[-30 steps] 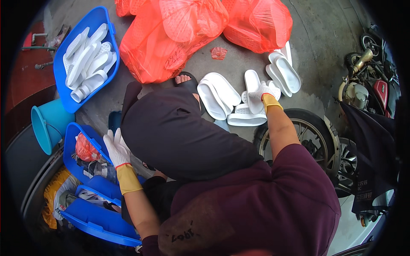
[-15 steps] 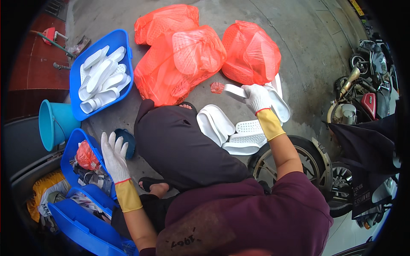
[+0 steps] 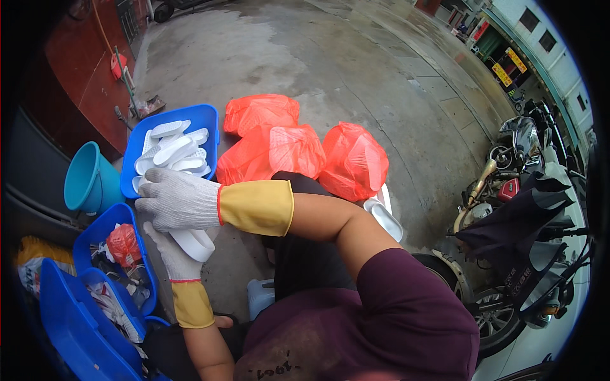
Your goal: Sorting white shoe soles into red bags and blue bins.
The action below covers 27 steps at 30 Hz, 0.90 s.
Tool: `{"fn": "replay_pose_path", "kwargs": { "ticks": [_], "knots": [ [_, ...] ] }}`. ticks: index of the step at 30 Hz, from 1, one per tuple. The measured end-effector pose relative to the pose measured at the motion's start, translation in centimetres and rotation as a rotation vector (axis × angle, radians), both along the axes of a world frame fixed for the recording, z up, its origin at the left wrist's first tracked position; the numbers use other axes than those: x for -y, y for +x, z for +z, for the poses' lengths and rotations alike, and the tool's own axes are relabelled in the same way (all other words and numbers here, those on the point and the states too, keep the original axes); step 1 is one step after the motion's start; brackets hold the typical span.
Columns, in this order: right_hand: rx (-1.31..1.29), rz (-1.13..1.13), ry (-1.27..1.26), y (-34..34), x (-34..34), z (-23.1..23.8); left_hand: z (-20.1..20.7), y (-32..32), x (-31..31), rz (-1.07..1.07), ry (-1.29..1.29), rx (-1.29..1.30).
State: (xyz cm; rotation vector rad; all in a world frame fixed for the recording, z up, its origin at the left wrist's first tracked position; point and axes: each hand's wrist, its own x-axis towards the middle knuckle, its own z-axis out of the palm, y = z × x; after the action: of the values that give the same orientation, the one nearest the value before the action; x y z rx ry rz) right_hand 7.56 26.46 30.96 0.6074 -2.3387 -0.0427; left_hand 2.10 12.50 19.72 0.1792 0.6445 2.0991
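Note:
Reaching across to the left, my right hand [image 3: 181, 200], in a white knit glove with a yellow cuff, is closed on a white slide sandal [image 3: 196, 246] whose end sticks out below it. My left hand [image 3: 173, 257], gloved the same way, lies against that sandal from beneath; its fingers are mostly hidden by the sandal and my right hand. Just beyond the hands is a blue basin [image 3: 213, 120] piled with white slide sandals [image 3: 175, 151]. More white slide sandals [image 3: 384, 219] lie on the ground at the right, partly covered by my arm.
Translucent red bags [image 3: 273, 152] of sandals stand ahead. At the left are a teal bucket [image 3: 82, 178], a blue bin [image 3: 149, 279] with a small red bag [image 3: 124, 244], and another blue bin [image 3: 82, 324]. Motorcycles [image 3: 502, 184] line the right side.
My right hand has swung from the sandals at the right over to my left hand, bringing a sandal. The left hand was open and empty before. The view has tilted up.

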Motion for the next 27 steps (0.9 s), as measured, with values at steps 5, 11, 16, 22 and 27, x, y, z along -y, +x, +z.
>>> {"fn": "replay_pose_path", "kwargs": {
  "ticks": [5, 11, 16, 22, 27],
  "knots": [
    [0.503, -0.164, -0.941, -3.7, 11.1, -17.1, -9.2, -0.1, 9.3, 0.264, -0.347, -0.183],
    [1.433, -0.322, -2.056, -6.8, 17.5, -21.8, -15.7, -2.1, 17.3, 0.406, -0.572, 0.251],
    [1.166, 0.272, -1.676, -10.1, 19.7, -37.3, -19.3, -5.0, 18.4, 0.416, -0.587, 0.439],
    [1.312, 0.077, -1.737, -16.8, 17.3, -41.3, -22.8, -4.8, 19.7, 0.517, -0.522, 0.602],
    [1.066, -0.244, -0.112, -20.6, 15.7, -45.3, -21.9, -4.4, 19.7, 0.528, -0.546, 0.576]
  ]
}}
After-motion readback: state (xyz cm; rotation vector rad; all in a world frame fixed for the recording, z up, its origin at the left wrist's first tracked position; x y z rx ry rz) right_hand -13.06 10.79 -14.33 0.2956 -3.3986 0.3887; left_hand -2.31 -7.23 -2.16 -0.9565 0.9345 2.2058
